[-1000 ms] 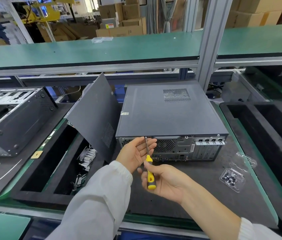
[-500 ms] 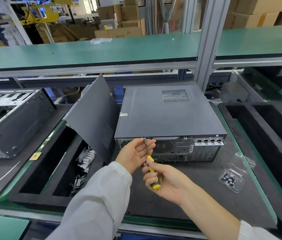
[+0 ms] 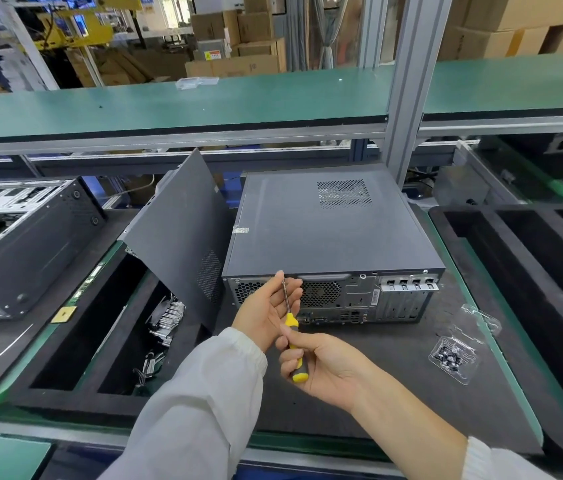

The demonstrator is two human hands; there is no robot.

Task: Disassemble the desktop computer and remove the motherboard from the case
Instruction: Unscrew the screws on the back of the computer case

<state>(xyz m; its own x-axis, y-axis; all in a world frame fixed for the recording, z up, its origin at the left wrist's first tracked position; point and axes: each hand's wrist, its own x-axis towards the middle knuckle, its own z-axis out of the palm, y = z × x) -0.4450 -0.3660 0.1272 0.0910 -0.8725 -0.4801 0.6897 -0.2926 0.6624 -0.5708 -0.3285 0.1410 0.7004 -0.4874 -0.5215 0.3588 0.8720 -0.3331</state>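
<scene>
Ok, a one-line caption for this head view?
Right hand grips a yellow screwdriver, tip near the closed desktop case rear top edge, shaft steadied by left hand.

A factory assembly line: green conveyor benches point(image 3: 169, 105), stacked cartons point(image 3: 238, 39) behind.

The dark grey desktop computer point(image 3: 328, 233) lies flat on the surface, lid closed, a perforated vent patch toward one o'clock on its top. Its rear panel faces the viewer (fan grilles at nine o'clock, ports in the middle, four slot covers at three o'clock). A small sticker marks its left top edge.
</scene>
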